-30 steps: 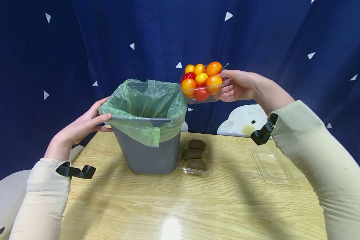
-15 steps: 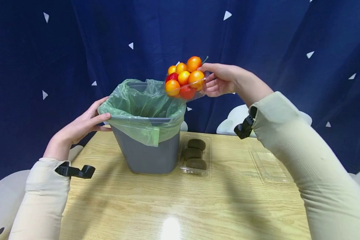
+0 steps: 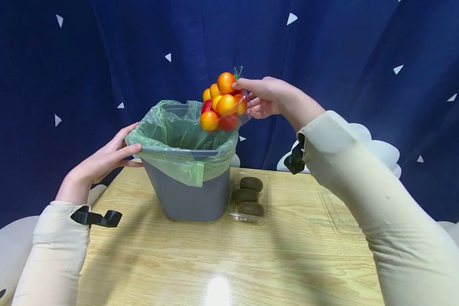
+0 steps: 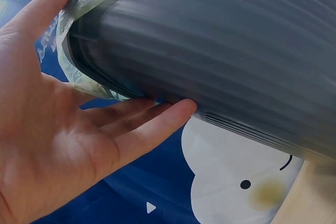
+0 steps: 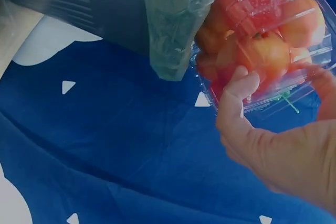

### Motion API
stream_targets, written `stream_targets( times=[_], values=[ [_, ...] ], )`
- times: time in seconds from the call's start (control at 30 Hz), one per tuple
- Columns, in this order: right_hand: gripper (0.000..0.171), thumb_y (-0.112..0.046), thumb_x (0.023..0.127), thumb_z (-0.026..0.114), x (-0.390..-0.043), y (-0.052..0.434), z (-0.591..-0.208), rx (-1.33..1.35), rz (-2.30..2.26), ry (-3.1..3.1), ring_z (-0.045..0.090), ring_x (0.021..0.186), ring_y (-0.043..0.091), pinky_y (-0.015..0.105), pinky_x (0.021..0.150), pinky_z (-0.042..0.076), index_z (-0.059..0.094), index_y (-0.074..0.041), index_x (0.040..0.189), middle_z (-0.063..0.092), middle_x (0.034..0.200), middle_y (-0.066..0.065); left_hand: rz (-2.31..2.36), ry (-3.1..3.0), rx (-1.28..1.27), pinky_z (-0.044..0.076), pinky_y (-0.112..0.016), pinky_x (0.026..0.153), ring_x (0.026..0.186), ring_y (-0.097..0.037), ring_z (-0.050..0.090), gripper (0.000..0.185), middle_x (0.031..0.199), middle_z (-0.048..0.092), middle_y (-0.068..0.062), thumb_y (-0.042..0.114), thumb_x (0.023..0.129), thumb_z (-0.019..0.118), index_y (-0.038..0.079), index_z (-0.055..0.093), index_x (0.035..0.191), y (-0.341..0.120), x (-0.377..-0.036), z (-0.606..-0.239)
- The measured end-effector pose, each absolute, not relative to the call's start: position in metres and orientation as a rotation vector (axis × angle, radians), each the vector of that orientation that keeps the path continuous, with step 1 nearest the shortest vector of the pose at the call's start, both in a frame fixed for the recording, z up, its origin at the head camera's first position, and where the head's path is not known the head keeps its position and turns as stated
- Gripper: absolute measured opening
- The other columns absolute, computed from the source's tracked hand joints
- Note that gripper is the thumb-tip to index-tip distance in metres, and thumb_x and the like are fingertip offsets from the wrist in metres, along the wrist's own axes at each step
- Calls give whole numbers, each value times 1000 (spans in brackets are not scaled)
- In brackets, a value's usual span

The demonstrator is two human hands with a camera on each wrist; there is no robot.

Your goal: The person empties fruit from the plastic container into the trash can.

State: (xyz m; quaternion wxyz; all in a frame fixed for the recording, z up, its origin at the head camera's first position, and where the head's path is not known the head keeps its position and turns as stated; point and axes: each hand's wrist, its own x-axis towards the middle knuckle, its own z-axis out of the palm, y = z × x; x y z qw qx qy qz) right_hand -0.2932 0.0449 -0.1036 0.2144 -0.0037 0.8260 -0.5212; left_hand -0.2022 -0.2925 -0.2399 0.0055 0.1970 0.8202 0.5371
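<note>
A grey bin (image 3: 189, 193) lined with a green bag (image 3: 177, 131) stands on the wooden table (image 3: 229, 263). My left hand (image 3: 109, 159) rests on the bin's left rim, thumb on top and straight fingers against the ribbed wall (image 4: 210, 51). My right hand (image 3: 262, 97) grips a clear plastic punnet (image 3: 242, 112) filled with orange fruits (image 3: 226, 104) and strawberries. It holds the punnet tilted steeply over the bin's right rim. In the right wrist view the fingers (image 5: 236, 103) curl round the punnet (image 5: 273, 45) next to the bag (image 5: 173, 19).
A clear tray holding three kiwis (image 3: 248, 196) sits right of the bin. An empty clear tray (image 3: 338, 210) lies further right, partly behind my right sleeve. A dark blue curtain with white triangles hangs behind the table.
My right hand has carried the punnet leftward over the bin's rim and tipped it more steeply. The left hand has stayed on the rim.
</note>
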Motion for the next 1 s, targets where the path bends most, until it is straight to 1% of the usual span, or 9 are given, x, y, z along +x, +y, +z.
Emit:
stream_targets(
  times=[0.17, 0.33, 0.37, 0.43, 0.5, 0.6, 0.67, 0.83, 1.0],
  values=[
    [52, -47, 83, 59, -286, 34, -103, -67, -1374, 2453, 49, 62, 11, 14, 63, 47, 40, -11, 115, 49, 96, 4, 1686, 2565, 615, 52, -28, 79, 102, -3, 50, 60, 122, 38, -3, 21, 98, 39, 20, 3, 146, -292, -202, -240],
    [41, -48, 81, 62, -282, 26, -108, -178, -1288, 2643, 40, 48, 12, 16, 48, 38, 49, -9, 86, 43, 68, 1, 1687, 2562, 622, 52, -28, 79, 102, -3, 50, 60, 121, 40, -2, 21, 98, 39, 19, 3, 146, -292, -202, -241],
    [42, -48, 81, 62, -282, 24, -109, -203, -1257, 2699, 39, 49, 12, 17, 47, 36, 47, -9, 86, 42, 68, 0, 1689, 2560, 625, 52, -28, 79, 102, -3, 51, 60, 120, 40, -2, 20, 98, 39, 19, 3, 146, -292, -202, -241],
    [46, -50, 80, 61, -282, 21, -112, -260, -1175, 2824, 44, 57, 12, 17, 51, 40, 48, -9, 96, 45, 75, 0, 1693, 2554, 636, 52, -29, 79, 102, -3, 51, 60, 119, 41, -1, 20, 98, 39, 19, 3, 146, -293, -202, -242],
    [55, -51, 80, 61, -282, 20, -114, -308, -1082, 2947, 50, 72, 13, 18, 62, 47, 44, -9, 112, 50, 91, 2, 1696, 2545, 650, 52, -29, 80, 101, -3, 51, 60, 118, 42, 0, 20, 98, 39, 19, 3, 146, -293, -202, -242],
    [71, -51, 79, 61, -281, 18, -116, -377, -985, 3079, 50, 95, 15, 23, 80, 49, 32, -11, 131, 49, 114, 5, 1695, 2541, 658, 52, -30, 80, 101, -3, 51, 60, 117, 42, 0, 19, 98, 39, 19, 3, 146, -293, -202, -243],
    [71, -49, 79, 61, -281, 18, -117, -456, -959, 3137, 50, 97, 16, 24, 81, 49, 31, -12, 132, 51, 115, 6, 1697, 2548, 647, 52, -29, 80, 101, -4, 52, 60, 117, 43, 0, 19, 98, 39, 20, 3, 146, -293, -202, -242],
    [72, -45, 77, 64, -281, 19, -120, -660, -909, 3250, 47, 93, 16, 24, 75, 46, 32, -14, 133, 49, 108, 5, 1694, 2568, 612, 52, -30, 80, 101, -3, 52, 60, 118, 41, -1, 20, 98, 40, 21, 4, 146, -294, -202, -241],
    [72, -43, 76, 66, -283, 24, -122, -776, -908, 3303, 45, 101, 18, 29, 82, 43, 33, -14, 134, 48, 117, 6, 1691, 2571, 611, 52, -30, 80, 101, -3, 51, 60, 119, 41, 0, 20, 98, 40, 21, 4, 146, -294, -200, -242]
  ],
)
